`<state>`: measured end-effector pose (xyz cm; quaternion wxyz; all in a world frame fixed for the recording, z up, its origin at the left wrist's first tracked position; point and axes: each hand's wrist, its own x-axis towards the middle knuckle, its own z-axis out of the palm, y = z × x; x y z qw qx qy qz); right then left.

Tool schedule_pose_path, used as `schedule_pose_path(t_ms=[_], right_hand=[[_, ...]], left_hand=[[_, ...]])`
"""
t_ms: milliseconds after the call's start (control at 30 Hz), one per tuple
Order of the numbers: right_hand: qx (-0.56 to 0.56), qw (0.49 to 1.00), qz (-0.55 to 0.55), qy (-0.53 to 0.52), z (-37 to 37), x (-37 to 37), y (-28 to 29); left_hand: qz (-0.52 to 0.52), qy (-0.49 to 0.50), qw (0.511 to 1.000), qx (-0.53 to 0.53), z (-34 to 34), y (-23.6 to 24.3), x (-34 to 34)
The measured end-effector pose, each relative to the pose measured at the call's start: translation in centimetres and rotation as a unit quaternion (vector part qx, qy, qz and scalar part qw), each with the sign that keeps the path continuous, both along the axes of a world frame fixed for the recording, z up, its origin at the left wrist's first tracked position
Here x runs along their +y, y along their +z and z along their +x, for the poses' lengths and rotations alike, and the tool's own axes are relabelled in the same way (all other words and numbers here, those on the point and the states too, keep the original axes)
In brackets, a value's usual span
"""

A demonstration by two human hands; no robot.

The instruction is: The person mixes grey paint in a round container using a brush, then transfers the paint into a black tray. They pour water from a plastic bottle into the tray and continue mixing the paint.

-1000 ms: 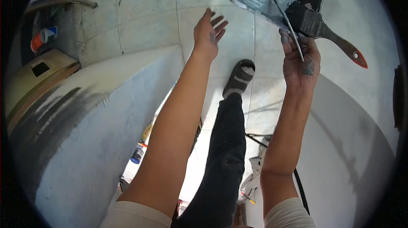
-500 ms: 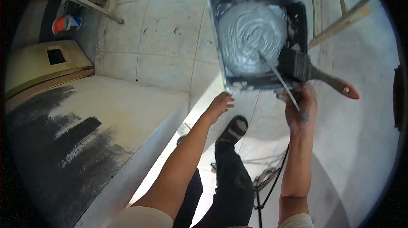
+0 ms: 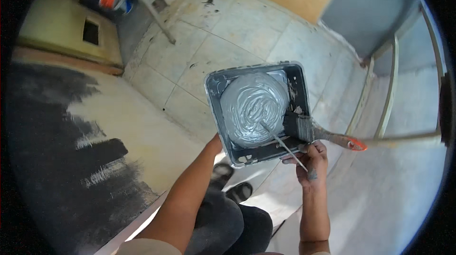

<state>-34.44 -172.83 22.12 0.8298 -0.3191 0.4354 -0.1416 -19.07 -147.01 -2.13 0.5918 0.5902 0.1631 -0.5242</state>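
Note:
A black square paint tray [image 3: 299, 96] with grey-smeared edges hangs in front of me, tilted slightly. Thick swirled grey paint [image 3: 256, 107] fills much of it. My right hand [image 3: 312, 160] grips its near right rim, with grey smears on the skin. A thin stick [image 3: 285, 148] rests with one end in the paint and crosses the rim over this hand. Beside it a wide paintbrush [image 3: 308, 131] lies across the right side, its red-tipped handle poking out. My left hand [image 3: 216, 144] is at the tray's near left side; its fingers are hidden behind the tray.
On the left lies a cream surface [image 3: 156, 145] partly coated in dark paint [image 3: 42, 160]. Past it are a yellowish block [image 3: 71, 31] with a square hole and an orange-and-blue bucket [image 3: 114, 1]. A metal pole [image 3: 149, 10] meets the tiled floor [image 3: 228, 31]. A pale frame [image 3: 392, 84] stands at right.
The tray has come nearer and lower in view, with brush and stick still in it. My left hand, earlier apart from the tray with fingers showing, has reached its left side. The view has turned.

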Motion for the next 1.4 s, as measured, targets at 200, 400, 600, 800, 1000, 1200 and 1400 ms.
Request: schedule_pose_path(t_ms=[200,400,600,800,1000,1200,1400], right_hand=[[-0.025,0.996,-0.003,0.09,6.6,-1.2,0.2],[-0.021,0.993,0.042,0.104,7.5,1.6,-0.6],[0.028,0.925,-0.263,0.274,12.6,2.9,2.2],[0.004,0.978,0.086,0.189,20.5,5.3,6.7],[0.065,0.948,0.098,0.295,28.5,9.8,10.3],[-0.019,0.947,0.167,0.275,37.5,17.3,8.7],[-0.093,0.95,0.064,0.292,49.8,23.5,10.2]], left_hand=[[0.106,-0.051,0.991,-0.059,4.9,-4.0,-1.6],[0.169,-0.093,0.979,-0.061,4.6,-6.4,1.1],[0.214,-0.096,0.97,-0.066,6.9,-4.1,1.8],[0.253,-0.067,0.964,-0.055,7.2,-0.3,3.7],[0.251,-0.056,0.965,-0.048,8.6,1.3,3.2],[0.245,-0.052,0.967,-0.056,13.3,2.7,6.1],[0.296,-0.065,0.953,-0.013,22.7,8.6,11.1]])
